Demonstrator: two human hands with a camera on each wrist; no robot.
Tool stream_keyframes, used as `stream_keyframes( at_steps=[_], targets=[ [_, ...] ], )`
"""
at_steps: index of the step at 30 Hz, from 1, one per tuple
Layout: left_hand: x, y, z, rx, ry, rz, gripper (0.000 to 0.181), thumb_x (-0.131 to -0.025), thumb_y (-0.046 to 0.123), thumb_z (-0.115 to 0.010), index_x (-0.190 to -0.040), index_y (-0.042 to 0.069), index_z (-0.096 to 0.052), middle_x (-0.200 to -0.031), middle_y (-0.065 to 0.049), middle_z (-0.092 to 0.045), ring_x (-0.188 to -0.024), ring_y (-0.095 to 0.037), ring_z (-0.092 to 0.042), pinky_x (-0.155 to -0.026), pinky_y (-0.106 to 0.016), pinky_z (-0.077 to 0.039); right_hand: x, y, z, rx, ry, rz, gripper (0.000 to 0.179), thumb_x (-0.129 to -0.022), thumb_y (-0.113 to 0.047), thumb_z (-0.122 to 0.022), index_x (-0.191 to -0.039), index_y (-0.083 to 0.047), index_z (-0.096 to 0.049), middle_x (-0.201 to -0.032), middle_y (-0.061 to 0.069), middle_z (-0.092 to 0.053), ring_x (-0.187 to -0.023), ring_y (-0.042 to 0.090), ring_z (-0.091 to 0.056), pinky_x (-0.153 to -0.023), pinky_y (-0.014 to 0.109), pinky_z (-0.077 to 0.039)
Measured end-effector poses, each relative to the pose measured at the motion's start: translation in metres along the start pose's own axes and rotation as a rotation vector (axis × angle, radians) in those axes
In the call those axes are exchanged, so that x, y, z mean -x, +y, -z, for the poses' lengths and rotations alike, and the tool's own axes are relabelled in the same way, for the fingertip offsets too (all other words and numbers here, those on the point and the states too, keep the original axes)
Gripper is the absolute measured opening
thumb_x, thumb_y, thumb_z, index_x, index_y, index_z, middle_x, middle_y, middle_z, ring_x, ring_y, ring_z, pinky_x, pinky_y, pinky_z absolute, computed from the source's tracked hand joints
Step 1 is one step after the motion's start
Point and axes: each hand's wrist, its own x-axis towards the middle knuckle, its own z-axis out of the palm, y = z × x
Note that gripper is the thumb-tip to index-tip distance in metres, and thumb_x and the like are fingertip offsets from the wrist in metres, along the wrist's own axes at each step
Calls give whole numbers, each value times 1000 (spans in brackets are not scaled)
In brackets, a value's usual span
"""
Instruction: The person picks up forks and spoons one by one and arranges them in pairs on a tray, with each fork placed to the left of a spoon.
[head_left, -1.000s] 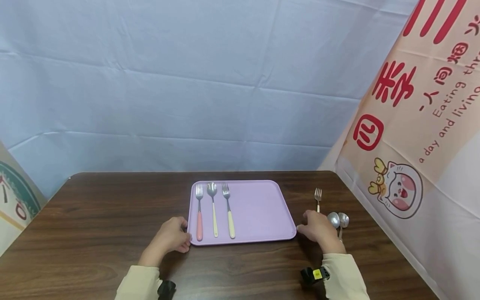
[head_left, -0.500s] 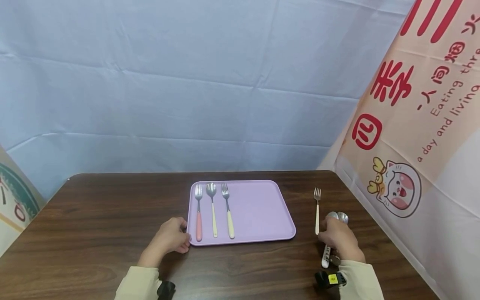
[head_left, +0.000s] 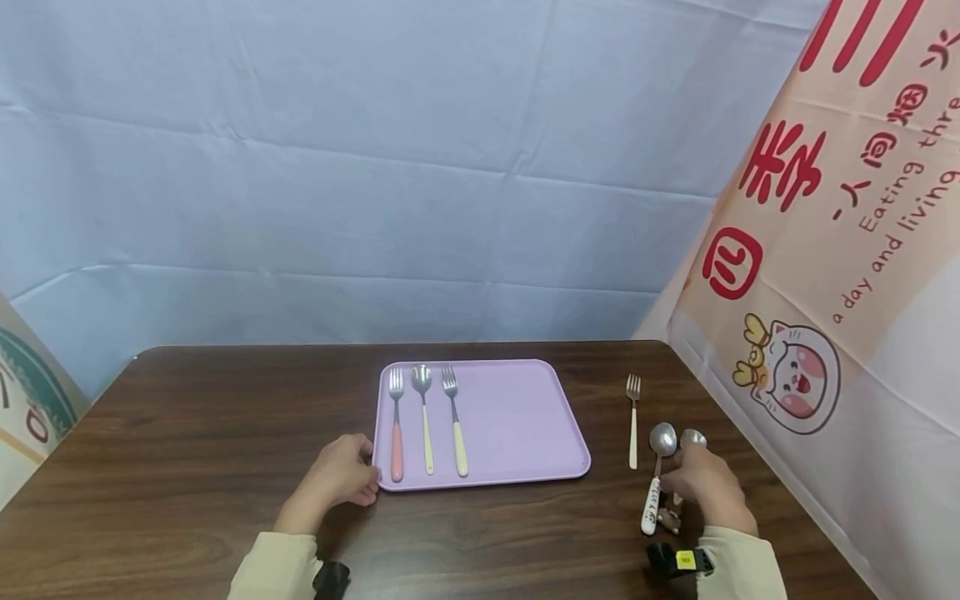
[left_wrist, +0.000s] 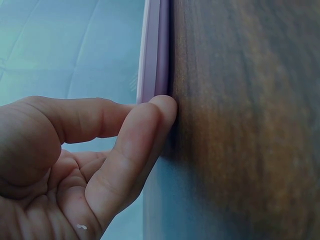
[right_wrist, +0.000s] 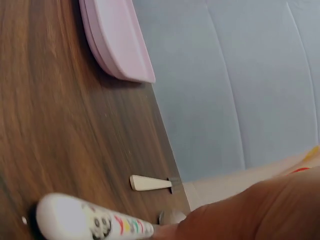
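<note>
Since the earlier frame the right hand [head_left: 708,487] has drawn back from the lilac tray [head_left: 525,417] toward the near right of the worktop [head_left: 187,467], uncovering the patterned-handle spoon [head_left: 655,483]. That spoon now lies free on the wood, right of the tray, its bowl away from the person. The right hand sits over the second spoon [head_left: 693,438], whose bowl pokes out past the fingers; whether they grip its handle I cannot tell. A small fork [head_left: 633,418] lies between the tray and the spoons. The left hand [head_left: 341,477] rests at the tray's near left corner, its loosely curled fingers [left_wrist: 150,125] touching the rim.
</note>
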Motion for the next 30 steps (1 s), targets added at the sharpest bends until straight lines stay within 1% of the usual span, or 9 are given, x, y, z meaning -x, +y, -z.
stream_keyframes(
  at_steps=[1, 2, 5, 8, 10, 16, 18, 23, 30],
  targets=[
    [0, 0, 0, 2, -1, 1, 21, -75, -15, -55, -95, -13, -51, -59, -13, -57, -48, -20, -59, -44, -31, -55, 0, 2, 0, -21, -14, -14, 23, -72, -9, -66, -85, 5, -55, -74, 12, -55, -63, 27, -51, -53, 39, -46],
    [0, 0, 0, 4, -3, 3, 21, -74, -15, -55, -95, -13, -51, -59, -13, -57, -48, -20, -60, -45, -31, -55, 0, 4, 0, -32, -25, -21, 21, -72, -8, -66, -84, 6, -56, -73, 12, -55, -60, 26, -52, -51, 37, -47],
    [1, -1, 0, 11, -7, 3, 23, -74, -16, -55, -97, -14, -50, -59, -13, -57, -48, -21, -60, -45, -31, -55, 0, 7, -1, -93, -58, -54, 19, -73, -5, -65, -80, 6, -52, -71, 12, -53, -56, 24, -53, -49, 34, -50],
    [1, -2, -1, 16, -5, 2, 23, -74, -16, -55, -96, -14, -50, -59, -13, -57, -48, -21, -60, -45, -31, -55, 0, 9, -3, -143, -79, -82, 19, -75, -3, -65, -75, 4, -48, -71, 13, -52, -58, 23, -56, -51, 34, -53],
    [0, -2, -2, 22, -4, 1, 23, -74, -16, -55, -96, -14, -50, -59, -13, -57, -48, -21, -60, -45, -31, -55, -1, 10, -4, -160, -82, -92, 21, -75, -3, -67, -77, 4, -47, -72, 14, -52, -59, 23, -57, -52, 35, -54],
    [0, -2, -2, 34, -8, 2, 28, -74, -16, -55, -101, -17, -49, -59, -13, -57, -48, -22, -60, -45, -31, -55, -3, 11, -7, -124, -61, -70, 19, -72, -2, -68, -75, 7, -51, -70, 13, -54, -57, 23, -58, -51, 35, -55],
    [-1, -1, -2, 29, -7, 2, 27, -74, -16, -55, -100, -16, -49, -59, -13, -57, -48, -21, -60, -45, -31, -55, -4, 11, -7, -110, -50, -59, 17, -71, -2, -67, -73, 5, -52, -69, 12, -54, -56, 23, -58, -51, 35, -54],
    [-1, 0, 0, 20, -6, 1, 25, -75, -16, -55, -99, -15, -49, -59, -13, -57, -48, -21, -60, -45, -31, -55, -5, 10, -8, -109, -32, -69, 16, -71, -4, -66, -70, 3, -52, -66, 11, -54, -54, 22, -57, -49, 34, -53],
    [-1, 0, 1, 11, -15, 7, 30, -76, -15, -55, -105, -18, -48, -60, -14, -57, -49, -21, -60, -45, -31, -55, -7, 11, -9, -134, -29, -101, 17, -73, -4, -67, -72, 7, -53, -68, 15, -54, -53, 22, -59, -50, 33, -55]
  ],
)
